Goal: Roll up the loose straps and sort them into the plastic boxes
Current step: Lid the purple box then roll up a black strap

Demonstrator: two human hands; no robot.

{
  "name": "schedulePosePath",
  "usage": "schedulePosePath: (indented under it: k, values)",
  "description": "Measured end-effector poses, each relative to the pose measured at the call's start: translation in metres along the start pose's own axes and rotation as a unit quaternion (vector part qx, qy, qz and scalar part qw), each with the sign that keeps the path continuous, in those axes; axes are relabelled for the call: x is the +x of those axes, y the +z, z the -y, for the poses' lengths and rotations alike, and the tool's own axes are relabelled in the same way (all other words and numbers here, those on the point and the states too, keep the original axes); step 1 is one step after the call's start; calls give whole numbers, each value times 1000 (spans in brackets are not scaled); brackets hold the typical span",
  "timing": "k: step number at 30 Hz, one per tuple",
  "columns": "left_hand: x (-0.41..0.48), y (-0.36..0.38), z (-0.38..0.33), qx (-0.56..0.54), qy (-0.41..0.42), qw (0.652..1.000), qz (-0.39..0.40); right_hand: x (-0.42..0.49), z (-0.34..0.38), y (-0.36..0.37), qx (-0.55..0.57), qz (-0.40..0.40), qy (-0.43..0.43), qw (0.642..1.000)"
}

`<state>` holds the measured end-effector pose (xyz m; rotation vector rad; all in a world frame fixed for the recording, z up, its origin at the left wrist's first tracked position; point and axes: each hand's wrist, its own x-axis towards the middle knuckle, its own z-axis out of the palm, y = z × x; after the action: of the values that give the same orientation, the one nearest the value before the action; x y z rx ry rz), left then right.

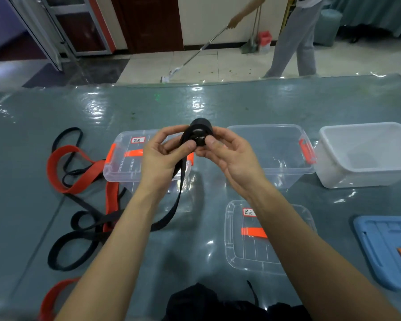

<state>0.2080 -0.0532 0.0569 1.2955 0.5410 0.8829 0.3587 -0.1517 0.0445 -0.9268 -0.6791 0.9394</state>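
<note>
I hold a part-wound black roll point(198, 133) up over the table, between the labelled clear box point(125, 158) and the open clear box point(276, 133). My left hand point(164, 156) and right hand point(227, 156) both pinch it, fingers curled round its sides. Its unrolled tail point(178, 198) hangs down to the table, near left. I judge the job barely begun: a red strap point(72, 167) and black straps point(79, 237) lie loose at the left. I see no rolls in the open clear box or in the white box point(357, 174) on the right.

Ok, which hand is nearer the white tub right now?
Right. The right hand holds the black roll left of the white tub; the left hand is farther left again.
</note>
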Motion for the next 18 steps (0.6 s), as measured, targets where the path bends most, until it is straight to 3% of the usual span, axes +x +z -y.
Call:
schedulePosePath:
  k: [5, 9, 18]
  values:
    - [1, -34, 1, 151, -5, 985, 85, 0, 0, -19, -226, 70, 69, 969]
    - [3, -42, -5, 231, -38, 959, 162, 6, 8, -18, -373, 152, 113, 908]
    - [4, -48, -11, 242, -25, 956, 161, 10, 4, -16, -225, 102, 113, 962]
